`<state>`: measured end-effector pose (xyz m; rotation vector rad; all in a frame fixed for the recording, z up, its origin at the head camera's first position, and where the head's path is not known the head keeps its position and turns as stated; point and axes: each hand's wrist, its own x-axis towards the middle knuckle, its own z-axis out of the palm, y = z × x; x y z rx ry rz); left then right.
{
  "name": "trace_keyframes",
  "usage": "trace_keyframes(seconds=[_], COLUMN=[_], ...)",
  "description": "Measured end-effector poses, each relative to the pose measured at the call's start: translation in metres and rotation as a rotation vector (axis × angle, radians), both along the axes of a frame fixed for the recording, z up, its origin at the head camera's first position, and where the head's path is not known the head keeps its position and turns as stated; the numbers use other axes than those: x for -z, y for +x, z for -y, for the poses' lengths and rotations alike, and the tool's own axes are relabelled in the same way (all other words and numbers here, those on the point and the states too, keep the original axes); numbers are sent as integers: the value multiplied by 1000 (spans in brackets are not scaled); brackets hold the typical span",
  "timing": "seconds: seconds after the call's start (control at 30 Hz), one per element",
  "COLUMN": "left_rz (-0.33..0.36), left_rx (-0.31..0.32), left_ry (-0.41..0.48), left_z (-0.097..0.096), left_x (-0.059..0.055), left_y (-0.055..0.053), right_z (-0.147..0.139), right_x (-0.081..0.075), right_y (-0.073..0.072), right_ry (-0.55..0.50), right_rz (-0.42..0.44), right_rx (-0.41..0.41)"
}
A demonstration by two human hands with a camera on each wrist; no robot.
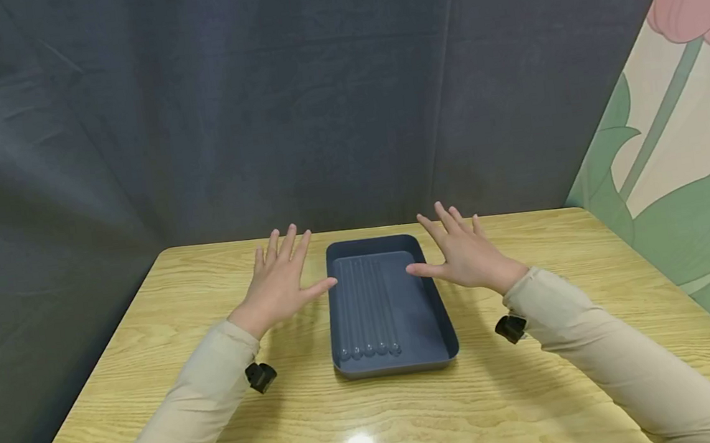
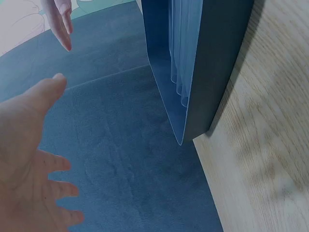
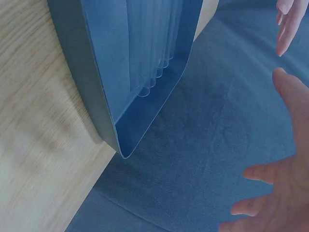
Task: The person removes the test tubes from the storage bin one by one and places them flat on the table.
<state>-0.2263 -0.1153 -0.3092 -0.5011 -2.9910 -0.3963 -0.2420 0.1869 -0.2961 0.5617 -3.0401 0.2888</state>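
Note:
A shallow dark blue-grey tray (image 1: 422,315) lies lengthwise on the table. Inside it, along the left side, several clear glass test tubes (image 1: 365,314) lie parallel, their rounded ends toward me. My left hand (image 1: 277,287) hovers by the tray's left edge with fingers spread and holds nothing. Over the right edge, my right hand (image 1: 468,256) is likewise spread and holds nothing. Both thumbs point inward toward each other. The left wrist view shows the left palm (image 2: 21,159) apart from the tray wall (image 2: 215,63); the right palm (image 3: 289,188) is apart from it too.
The wood-grain table (image 1: 220,423) surrounds the tray on all sides. A dark cloth (image 1: 316,95) hangs behind and to the left. On the right is a panel (image 1: 697,142) with a tulip picture. Each wrist carries a small black camera (image 1: 260,377).

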Motion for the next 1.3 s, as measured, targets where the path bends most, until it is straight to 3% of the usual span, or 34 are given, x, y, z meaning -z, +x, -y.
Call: trace_keyframes(seconds=[0.2,0.57,0.8,1.03,1.3], left_rz=[10,39,134,183,299], left_rx=[28,109,152,196,201], left_ry=[16,-62,-113,-133,-89], left_z=[-1,-10,-17,-20,-21], left_x=[0,6,14,27,38], left_y=[2,12,22,29,36], right_z=[5,16,27,36,43], right_x=[0,1,6,14,24], right_y=[0,0,-4,-7,-11], right_ry=[-9,-69,-89,-107,-129], right_rz=[-14,-75,-96,-127,-94], right_rx=[-13,-37,-49,-65,-62])
